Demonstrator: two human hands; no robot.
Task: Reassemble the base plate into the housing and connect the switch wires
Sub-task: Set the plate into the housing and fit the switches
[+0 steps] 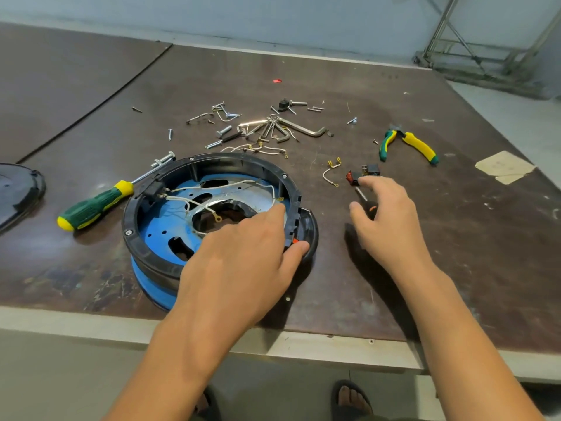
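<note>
Brown bench (455, 238) strewn with screws (224, 130) (pliers (409, 144) beyond) — left hand (243, 247) spread on housing (230, 159), right hand (391, 220) gripping small screwdriver (371, 209).

The housing (158, 256) sits on the table (455, 238) near its front edge, with the base plate (158, 226) lying inside it and the wires (188, 202) running across that plate. Just left of it lies a large screwdriver (97, 205), and farther left a lid (18, 189). Behind the housing is a scatter of screws and hex keys (267, 126). To its right lie a loose wire (331, 174), the switch (362, 174) and a small screwdriver (365, 202), with pliers (406, 145) behind them. The left hand (243, 247) rests on the housing's right rim; the right hand (391, 220) covers the small screwdriver's handle.
</note>
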